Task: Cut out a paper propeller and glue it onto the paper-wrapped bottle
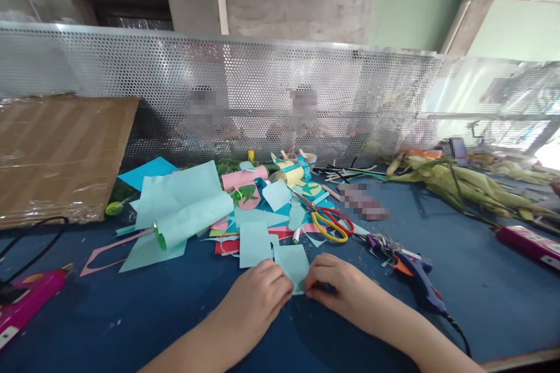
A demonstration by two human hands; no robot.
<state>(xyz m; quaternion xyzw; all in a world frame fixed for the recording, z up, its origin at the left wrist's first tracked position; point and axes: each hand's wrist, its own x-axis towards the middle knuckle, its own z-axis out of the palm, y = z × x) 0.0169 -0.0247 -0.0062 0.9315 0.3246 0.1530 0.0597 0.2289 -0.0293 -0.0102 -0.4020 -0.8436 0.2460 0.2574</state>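
A small piece of light blue paper (pixel 294 261) lies on the blue table between my two hands. My left hand (pixel 265 287) pinches its lower left edge, fingers curled together. At the lower right edge my right hand (pixel 330 281) also grips the paper between thumb and fingers. Just beyond my left hand is another light blue paper piece (pixel 254 243). Scissors with red and yellow handles (pixel 331 225) rest on the scraps past my right hand. A blue glue gun (pixel 413 274) lies to the right, its cord trailing toward me.
Paper-wrapped green bottles (pixel 195 220) and coloured scraps pile up at the centre back. Cardboard (pixel 65 157) leans at the left. Magenta power strips (pixel 32 303) sit at both sides. Corn husks (pixel 464 183) lie back right, before a perforated metal screen (pixel 262 93).
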